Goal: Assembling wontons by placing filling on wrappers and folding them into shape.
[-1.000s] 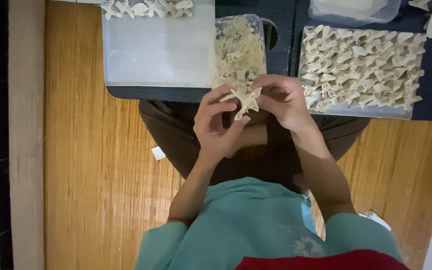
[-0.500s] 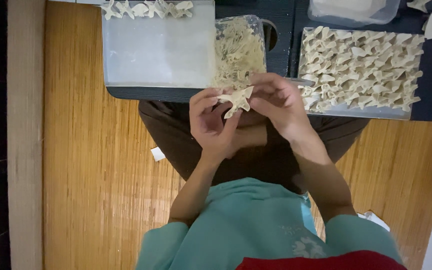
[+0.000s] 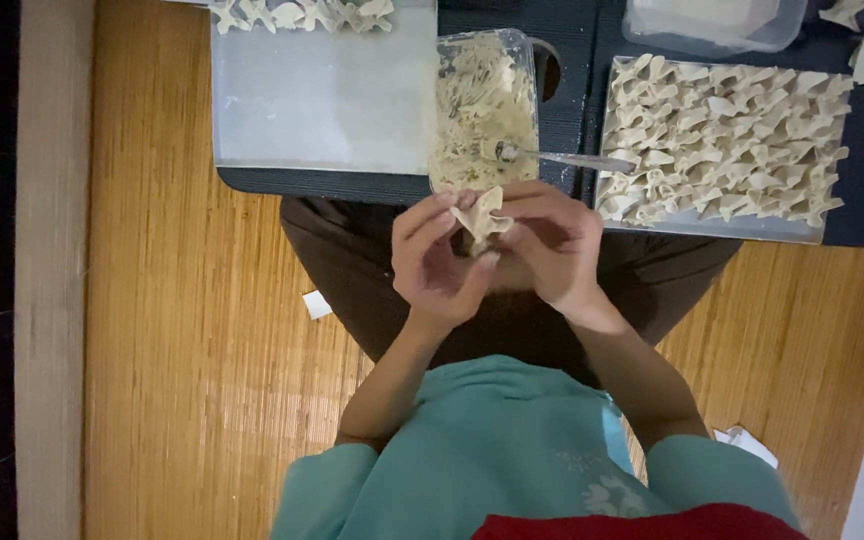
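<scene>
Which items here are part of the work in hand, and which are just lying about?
In use: left hand and right hand pinching a dumpling; filling container with spoon; full dumpling tray; nearly empty tray.
Lying about: paper scrap and scraps on the floor.

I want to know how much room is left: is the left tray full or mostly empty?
Mostly empty. The left tray holds one row of folded dumplings along its far edge; the rest is bare.

Floor (image 3: 202,380) woven bamboo, matt; spoon (image 3: 562,158) glossy metal; tray (image 3: 322,100) smooth, perhaps frosted plastic.
</scene>
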